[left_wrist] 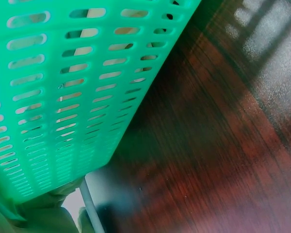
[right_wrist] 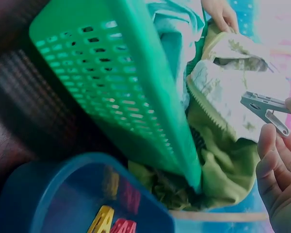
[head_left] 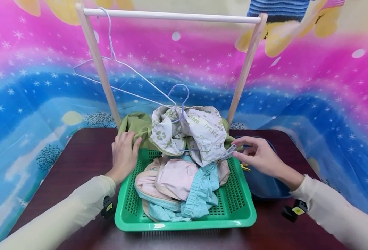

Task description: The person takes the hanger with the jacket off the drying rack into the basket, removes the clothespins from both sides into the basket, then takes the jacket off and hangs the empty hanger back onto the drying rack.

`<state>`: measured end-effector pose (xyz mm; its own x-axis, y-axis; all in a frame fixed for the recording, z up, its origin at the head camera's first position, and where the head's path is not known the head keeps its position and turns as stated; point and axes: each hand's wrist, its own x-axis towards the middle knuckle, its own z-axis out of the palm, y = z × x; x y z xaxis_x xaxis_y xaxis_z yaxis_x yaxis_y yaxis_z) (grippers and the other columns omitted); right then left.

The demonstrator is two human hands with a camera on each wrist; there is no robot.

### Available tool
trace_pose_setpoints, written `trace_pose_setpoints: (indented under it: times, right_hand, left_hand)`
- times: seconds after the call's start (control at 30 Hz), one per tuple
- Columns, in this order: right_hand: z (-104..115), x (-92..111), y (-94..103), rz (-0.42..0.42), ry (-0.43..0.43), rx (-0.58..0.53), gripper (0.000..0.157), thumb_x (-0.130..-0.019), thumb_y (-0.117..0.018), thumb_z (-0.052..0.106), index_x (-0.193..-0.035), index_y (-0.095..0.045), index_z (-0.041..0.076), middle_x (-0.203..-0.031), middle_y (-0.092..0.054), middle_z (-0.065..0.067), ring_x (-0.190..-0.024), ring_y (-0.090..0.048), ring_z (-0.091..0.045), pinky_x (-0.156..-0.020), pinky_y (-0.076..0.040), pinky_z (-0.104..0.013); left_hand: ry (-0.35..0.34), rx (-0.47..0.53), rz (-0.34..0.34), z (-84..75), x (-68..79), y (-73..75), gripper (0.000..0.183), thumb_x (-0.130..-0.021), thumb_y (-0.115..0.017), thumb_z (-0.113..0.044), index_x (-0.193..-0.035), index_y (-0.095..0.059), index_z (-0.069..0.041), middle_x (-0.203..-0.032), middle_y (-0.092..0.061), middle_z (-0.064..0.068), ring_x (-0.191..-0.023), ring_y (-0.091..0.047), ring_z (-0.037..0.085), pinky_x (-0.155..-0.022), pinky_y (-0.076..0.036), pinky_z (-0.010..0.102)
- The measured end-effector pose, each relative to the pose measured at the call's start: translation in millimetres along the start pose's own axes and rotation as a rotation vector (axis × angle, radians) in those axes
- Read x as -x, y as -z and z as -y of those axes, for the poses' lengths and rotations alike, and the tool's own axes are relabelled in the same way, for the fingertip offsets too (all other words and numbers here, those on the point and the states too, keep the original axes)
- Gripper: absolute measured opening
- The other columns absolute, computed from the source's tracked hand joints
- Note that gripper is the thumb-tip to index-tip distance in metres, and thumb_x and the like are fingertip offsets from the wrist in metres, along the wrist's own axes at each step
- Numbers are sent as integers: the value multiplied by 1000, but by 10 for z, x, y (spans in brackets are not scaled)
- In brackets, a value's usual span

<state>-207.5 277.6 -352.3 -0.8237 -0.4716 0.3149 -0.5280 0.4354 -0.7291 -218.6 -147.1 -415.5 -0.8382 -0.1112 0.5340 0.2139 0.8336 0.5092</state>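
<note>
down at the front, a green basket sits on the dark table, pink and teal clothes heaped inside it. left hand now, at the basket's far left corner, fingers touching the green outer cloth of a jacket; whether they grip it, i can't tell! over to the right hand: thumb and fingers pinch a grey clothespin right beside the jacket's printed white lining. just beside the basket, a blue bin holds yellow and red pegs. the jacket lies across the basket's far rim, a hanger hooking up from it. behind, another hanger hangs from the rack's white bar, before a colourful snowflake backdrop.
</note>
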Motion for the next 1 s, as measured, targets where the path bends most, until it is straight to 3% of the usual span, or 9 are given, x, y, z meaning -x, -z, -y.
trace_pose_setpoints:
  times: [0.23, 0.4, 0.57, 0.77, 0.9, 1.0]
  right_hand:
    - [-111, 100, 97, -19, -9, 33, 32, -96, -66, 4, -127, -65, 0, -99, -71, 15, -56, -66, -12, -51, -52, -31]
    - [-157, 145, 155, -22, -25, 42, 31, -96, -66, 3, -126, -64, -3, -86, -72, 16, -58, -68, -11, -48, -49, -30]
    - [-191, 182, 220, -29, -45, 47, 30, -96, -66, 4, -125, -65, -2, -89, -71, 19, -59, -68, -11, -47, -47, -30]
    - [-248, 227, 311, -32, -82, 75, 27, -96, -67, 5, -123, -64, 3, -94, -70, 17, -62, -69, -11, -51, -50, -30]
    - [-311, 259, 385, -20, -126, 90, 29, -95, -69, 7, -123, -62, 3, -89, -70, 15, -60, -68, -12, -50, -49, -29]
    - [-364, 270, 435, -2, -144, 110, 30, -95, -69, 8, -124, -62, 4, -99, -69, 6, -61, -68, -13, -51, -50, -30]
  left_hand:
    - [-2, 2, -1, 2, 10, -7, 25, -106, -53, -28, -114, -61, -7, -109, -57, 17, -103, -45, 38, -89, -32, 53]
    - [-5, 1, -5, 8, 6, -12, 25, -106, -53, -28, -114, -61, -7, -109, -57, 17, -102, -45, 38, -89, -32, 54]
    - [-8, 0, -10, 10, 6, -5, 25, -106, -53, -28, -114, -61, -6, -109, -57, 18, -102, -46, 39, -89, -33, 54]
    - [-2, -3, -3, -3, 24, 5, 25, -106, -53, -28, -114, -61, -6, -110, -57, 17, -102, -46, 38, -89, -33, 53]
    - [-7, -2, -3, -14, 22, 4, 24, -105, -53, -29, -113, -61, -7, -109, -56, 17, -102, -46, 39, -89, -33, 53]
    - [-8, -2, -2, -10, 12, 4, 24, -105, -53, -29, -113, -61, -7, -109, -56, 16, -102, -46, 38, -89, -33, 53]
